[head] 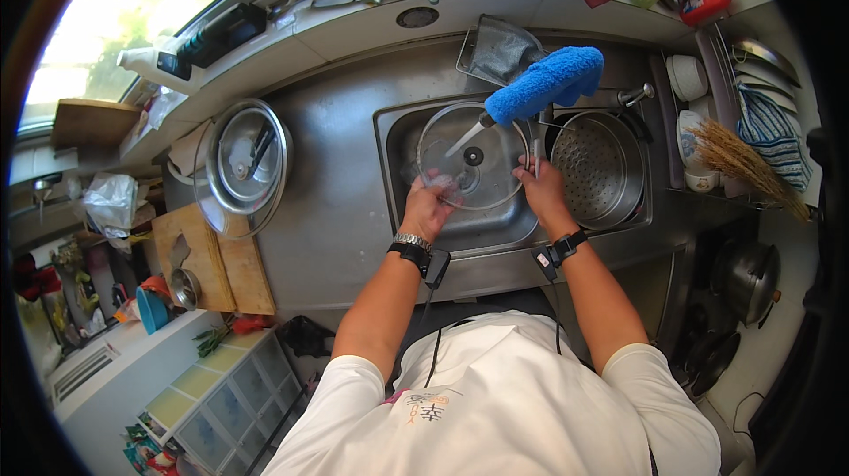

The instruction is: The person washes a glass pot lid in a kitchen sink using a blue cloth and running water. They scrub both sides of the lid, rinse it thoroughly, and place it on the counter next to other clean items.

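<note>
A round clear glass lid (pixel 501 174) with a thin rim is held over the left sink basin (pixel 457 234). My left hand (pixel 428 207) is at its lower left, with a pale, foamy or mesh-like patch (pixel 443 182) by the fingers; whether that is suds or a scrubber I cannot tell. On the right edge, my right hand (pixel 544 187) grips the lid's rim. Water runs onto the glass from a faucet (pixel 487 120) whose arm is wrapped in a blue terry cloth (pixel 550 85). Through the lid the basin's drain (pixel 473 156) shows.
A perforated steel steamer pot (pixel 597 171) fills the right basin. Left on the counter, steel bowls (pixel 249 158) sit beside cutting boards (pixel 242 270). Behind the faucet stands a mesh strainer basket (pixel 501 48). Crockery in a rack (pixel 690 88) lines the right wall.
</note>
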The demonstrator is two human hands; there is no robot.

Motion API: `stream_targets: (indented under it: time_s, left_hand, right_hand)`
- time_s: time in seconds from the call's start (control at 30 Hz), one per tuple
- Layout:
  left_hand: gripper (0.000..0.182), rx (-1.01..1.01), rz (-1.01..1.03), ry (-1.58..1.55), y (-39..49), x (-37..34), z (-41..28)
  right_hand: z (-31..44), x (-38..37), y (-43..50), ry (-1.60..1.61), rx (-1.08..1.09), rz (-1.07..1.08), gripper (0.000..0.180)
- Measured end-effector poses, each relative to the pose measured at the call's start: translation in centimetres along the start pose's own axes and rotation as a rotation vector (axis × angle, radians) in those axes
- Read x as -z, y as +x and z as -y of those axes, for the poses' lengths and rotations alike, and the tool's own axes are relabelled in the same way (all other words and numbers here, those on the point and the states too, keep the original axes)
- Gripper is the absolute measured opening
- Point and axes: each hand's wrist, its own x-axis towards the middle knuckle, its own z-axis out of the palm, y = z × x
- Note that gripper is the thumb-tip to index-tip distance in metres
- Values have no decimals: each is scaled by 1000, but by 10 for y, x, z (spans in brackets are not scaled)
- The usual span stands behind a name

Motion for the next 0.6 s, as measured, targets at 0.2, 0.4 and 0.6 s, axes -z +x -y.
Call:
stream_targets:
  time_s: [0.2, 0.4, 0.6]
  left_hand:
    - [35, -190, -19, 151, -37, 0, -31]
    - [40, -270, -131, 225, -91, -7, -43]
    - [51, -193, -169, 222, -104, 3, -25]
  right_hand:
    - [-6, -37, 19, 30, -42, 48, 29]
    - [-18, -72, 22, 10, -115, 208, 24]
    - [-21, -45, 6, 99, -91, 285, 23]
